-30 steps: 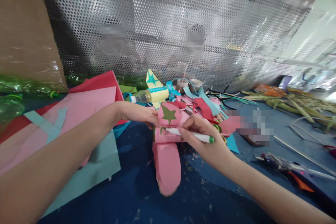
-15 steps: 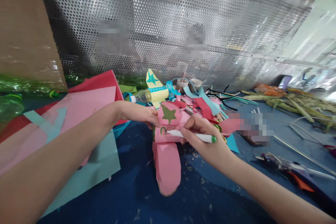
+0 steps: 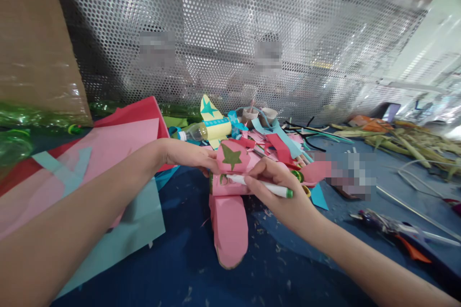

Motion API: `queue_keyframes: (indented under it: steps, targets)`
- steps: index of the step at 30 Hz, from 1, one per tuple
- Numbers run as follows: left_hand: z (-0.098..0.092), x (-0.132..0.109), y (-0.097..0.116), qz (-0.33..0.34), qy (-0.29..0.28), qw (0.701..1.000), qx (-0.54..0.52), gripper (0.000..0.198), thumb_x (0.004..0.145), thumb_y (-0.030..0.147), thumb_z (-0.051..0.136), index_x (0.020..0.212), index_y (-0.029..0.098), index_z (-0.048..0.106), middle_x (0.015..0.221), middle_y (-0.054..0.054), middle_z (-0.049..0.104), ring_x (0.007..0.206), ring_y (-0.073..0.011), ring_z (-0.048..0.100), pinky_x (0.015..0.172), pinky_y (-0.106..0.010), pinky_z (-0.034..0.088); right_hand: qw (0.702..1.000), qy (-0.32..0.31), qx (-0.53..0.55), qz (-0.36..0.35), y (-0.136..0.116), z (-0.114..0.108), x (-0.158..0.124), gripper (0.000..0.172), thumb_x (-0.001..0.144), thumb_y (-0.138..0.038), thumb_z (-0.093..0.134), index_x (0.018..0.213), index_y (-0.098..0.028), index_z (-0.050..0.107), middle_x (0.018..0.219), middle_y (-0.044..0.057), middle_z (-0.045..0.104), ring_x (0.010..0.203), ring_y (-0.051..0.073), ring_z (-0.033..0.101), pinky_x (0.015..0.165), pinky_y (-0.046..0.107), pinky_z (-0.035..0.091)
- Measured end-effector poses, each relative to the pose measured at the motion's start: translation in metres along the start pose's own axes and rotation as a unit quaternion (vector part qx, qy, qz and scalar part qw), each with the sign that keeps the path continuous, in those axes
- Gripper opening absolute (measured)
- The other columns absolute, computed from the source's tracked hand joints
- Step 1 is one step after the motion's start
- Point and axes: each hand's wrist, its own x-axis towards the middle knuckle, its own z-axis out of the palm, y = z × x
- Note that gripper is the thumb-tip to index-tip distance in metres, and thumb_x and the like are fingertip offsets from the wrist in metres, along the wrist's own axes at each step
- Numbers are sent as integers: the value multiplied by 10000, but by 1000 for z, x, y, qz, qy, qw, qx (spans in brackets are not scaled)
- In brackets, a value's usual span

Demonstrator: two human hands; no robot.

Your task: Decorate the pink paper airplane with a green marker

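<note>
A pink paper-covered model plane (image 3: 230, 228) lies at the middle of the blue surface, one rounded wing pointing towards me. On its far wing sits a dark green star (image 3: 231, 156). My left hand (image 3: 198, 156) holds the body's left end, its fingertips partly hidden behind the pink paper. Pinched in my right hand (image 3: 275, 180) is a white marker with a green end (image 3: 268, 186). The marker's tip touches the pink body beside a small green drawn mark (image 3: 223, 180).
Behind stands a yellow paper-wrapped bottle plane (image 3: 218, 127) among paper scraps. Pink, red and light blue sheets (image 3: 133, 139) lie at the left. A glue gun (image 3: 392, 232) and dry husks (image 3: 414, 141) are at the right. A perforated metal panel (image 3: 223, 24) closes off the back.
My right hand and the marker have shifted slightly left, and the tip now covers part of the green mark. My left hand and the pink plane have stayed in place.
</note>
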Motion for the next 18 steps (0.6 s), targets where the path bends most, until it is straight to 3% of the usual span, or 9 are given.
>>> queue_keyframes:
  steps: [9, 18]
  targets:
    - [1, -1, 3, -5, -3, 1000, 6, 330, 819, 437, 595, 1072, 245, 685, 1264, -17, 580, 1182, -250, 483, 1039, -353, 397, 1000, -6, 2, 9, -1, 1, -1, 172, 865, -283, 649, 737, -216, 557, 666, -28, 569, 586, 113, 500, 525, 239, 385]
    - [2, -2, 6, -46, 29, 999, 2, 397, 736, 474, 635, 1059, 250, 686, 1294, -12, 564, 1263, -291, 430, 1030, -357, 413, 1000, -3, -12, 6, -1, 1, -1, 182, 870, -292, 646, 727, -217, 560, 671, -17, 585, 580, 116, 509, 521, 238, 406]
